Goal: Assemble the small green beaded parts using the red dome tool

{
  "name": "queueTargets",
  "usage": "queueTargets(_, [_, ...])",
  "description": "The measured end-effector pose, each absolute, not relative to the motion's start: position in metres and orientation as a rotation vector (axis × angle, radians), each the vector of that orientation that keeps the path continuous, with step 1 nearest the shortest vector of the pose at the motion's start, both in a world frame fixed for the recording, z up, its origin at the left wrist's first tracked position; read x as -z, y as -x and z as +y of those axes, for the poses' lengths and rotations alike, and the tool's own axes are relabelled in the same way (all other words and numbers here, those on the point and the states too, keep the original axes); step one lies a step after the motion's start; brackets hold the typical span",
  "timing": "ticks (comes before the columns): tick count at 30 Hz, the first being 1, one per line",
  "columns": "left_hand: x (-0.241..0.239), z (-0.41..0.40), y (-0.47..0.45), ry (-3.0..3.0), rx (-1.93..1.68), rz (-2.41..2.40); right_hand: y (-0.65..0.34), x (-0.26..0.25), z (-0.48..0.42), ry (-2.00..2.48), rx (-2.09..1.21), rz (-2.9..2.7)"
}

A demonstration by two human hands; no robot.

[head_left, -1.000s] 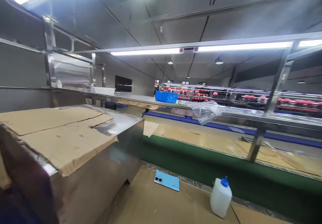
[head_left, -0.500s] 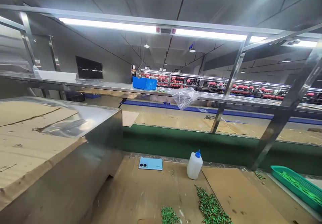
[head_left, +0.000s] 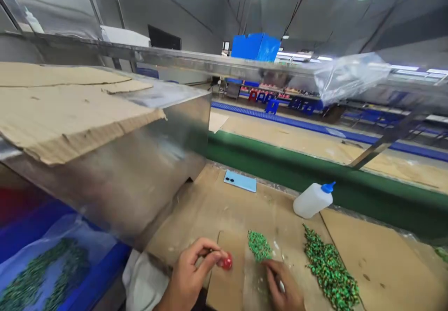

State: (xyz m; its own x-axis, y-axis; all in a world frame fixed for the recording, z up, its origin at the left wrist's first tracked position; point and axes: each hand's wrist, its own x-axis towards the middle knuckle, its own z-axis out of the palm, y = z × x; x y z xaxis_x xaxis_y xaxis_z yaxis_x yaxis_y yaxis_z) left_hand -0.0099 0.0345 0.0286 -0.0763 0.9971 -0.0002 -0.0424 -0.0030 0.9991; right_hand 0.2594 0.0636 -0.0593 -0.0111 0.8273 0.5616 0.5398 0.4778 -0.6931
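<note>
Two hands work low at the near edge of the counter (head_left: 350, 250): the left hand (head_left: 191, 276) pinches a small red piece (head_left: 227, 261) in its fingertips, apparently to keep it steady, while the right hand (head_left: 284, 286) rests by the small green pile (head_left: 259, 245), its grip unclear; a larger green pile (head_left: 329, 269) lies right, a white bottle (head_left: 311, 200) and phone (head_left: 240, 181) beyond

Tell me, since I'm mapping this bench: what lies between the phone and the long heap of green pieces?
In the head view, the white bottle with a blue cap lies tipped on the cardboard between the blue phone and the long green heap.
</note>
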Motion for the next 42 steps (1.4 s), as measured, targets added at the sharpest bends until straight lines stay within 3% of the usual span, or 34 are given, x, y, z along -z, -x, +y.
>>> queueTargets(5, [-0.008, -0.006, -0.025, -0.994, -1.198, 1.193, -0.258, 0.065, 0.034, 1.131, -0.575, -1.658])
queueTargets(12, [-0.004, -0.029, -0.040, -1.080, -0.955, 1.385, -0.222, 0.035, 0.000, 1.132, -0.853, -1.677])
queueTargets(23, [-0.004, 0.002, -0.008, -0.941, -0.899, 1.425, -0.189, 0.029, 0.025, 0.907, -0.810, -1.869])
queueTargets(42, [-0.001, 0.004, -0.005, -1.279, -0.983, 1.518, -0.200, 0.040, 0.029, 0.743, -0.630, -2.135])
